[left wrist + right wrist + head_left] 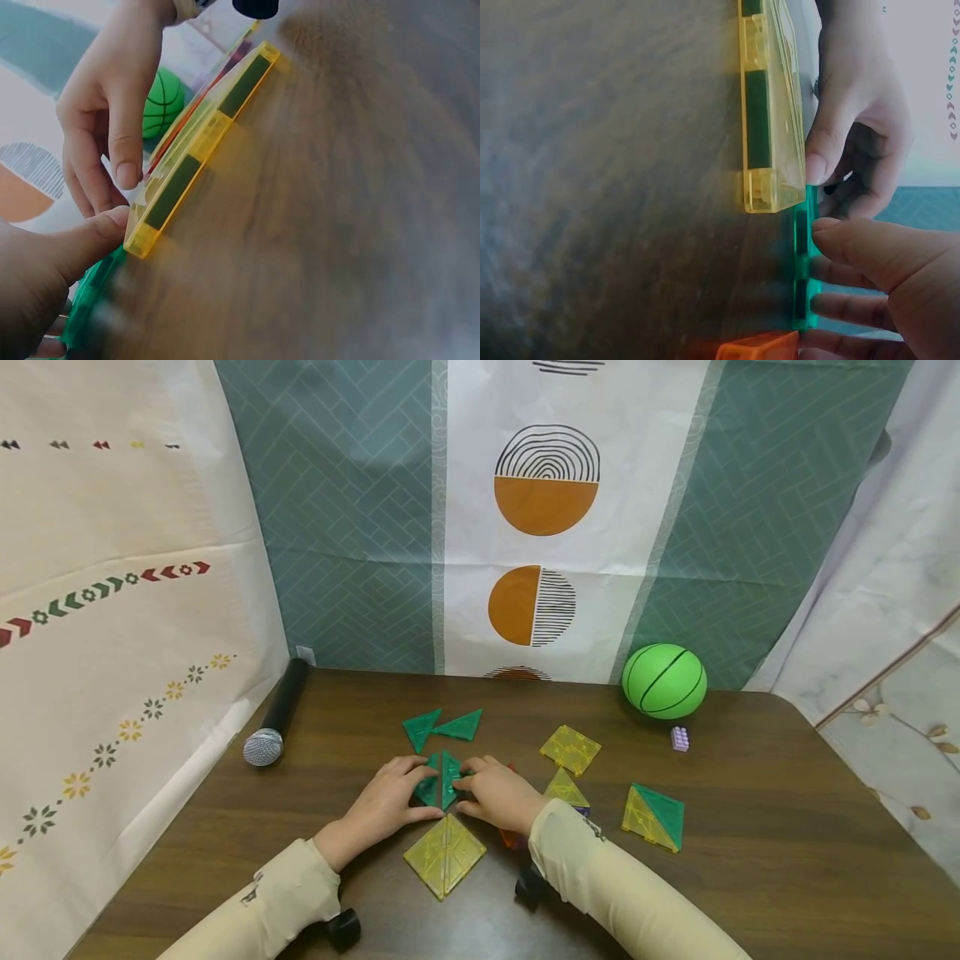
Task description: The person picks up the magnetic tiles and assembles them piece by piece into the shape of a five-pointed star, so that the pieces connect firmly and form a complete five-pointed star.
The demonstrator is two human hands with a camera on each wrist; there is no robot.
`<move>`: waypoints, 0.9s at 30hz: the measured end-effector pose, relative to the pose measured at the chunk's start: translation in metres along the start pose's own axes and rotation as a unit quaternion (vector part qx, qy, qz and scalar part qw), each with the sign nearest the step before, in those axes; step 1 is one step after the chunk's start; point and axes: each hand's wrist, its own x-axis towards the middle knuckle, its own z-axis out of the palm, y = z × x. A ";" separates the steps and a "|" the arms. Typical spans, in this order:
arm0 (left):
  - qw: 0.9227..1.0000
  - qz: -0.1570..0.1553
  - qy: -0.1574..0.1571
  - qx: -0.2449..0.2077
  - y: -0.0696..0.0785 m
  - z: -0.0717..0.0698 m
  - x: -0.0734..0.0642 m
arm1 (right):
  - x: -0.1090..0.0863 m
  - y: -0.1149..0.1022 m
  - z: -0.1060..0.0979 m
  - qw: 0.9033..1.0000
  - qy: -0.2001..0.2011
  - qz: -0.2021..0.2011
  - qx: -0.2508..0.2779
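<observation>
Two green triangular magnetic tiles lie side by side on the table in the head view, a narrow gap between them. My left hand (pixel 386 793) holds the left green tile (pixel 426 791), its thumb near the lower corner and fingers at the outer side. Opposite it, my right hand (pixel 502 792) holds the right green tile (pixel 451 768) by thumb and fingertips along its edge, seen in the right wrist view (pixel 802 292). Just below, two yellow triangular tiles (pixel 427 858) form a diamond; their dark-striped edge (pixel 176 191) shows in the left wrist view, beside the left thumb.
Two loose green triangles (pixel 461 725) lie behind. To the right are a yellow square tile (pixel 570 749), a yellow triangle (pixel 566 789), a partly hidden red tile (pixel 512 840) and a yellow-green square (pixel 652 817). A microphone (pixel 277 718), green ball (pixel 664 681) and purple block (pixel 679 739) stand farther out.
</observation>
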 end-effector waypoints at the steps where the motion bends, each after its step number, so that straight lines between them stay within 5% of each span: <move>1: 1.000 0.002 0.001 -0.001 0.001 0.000 0.000 | 0.000 0.000 0.000 1.000 0.000 -0.001 0.001; 19: 1.000 0.021 0.010 0.004 0.001 -0.001 0.004 | -0.002 0.004 -0.004 1.000 0.011 -0.022 -0.017; 27: 0.999 0.027 0.028 -0.010 -0.006 -0.007 0.010 | 0.001 0.017 -0.017 0.999 0.009 -0.024 0.025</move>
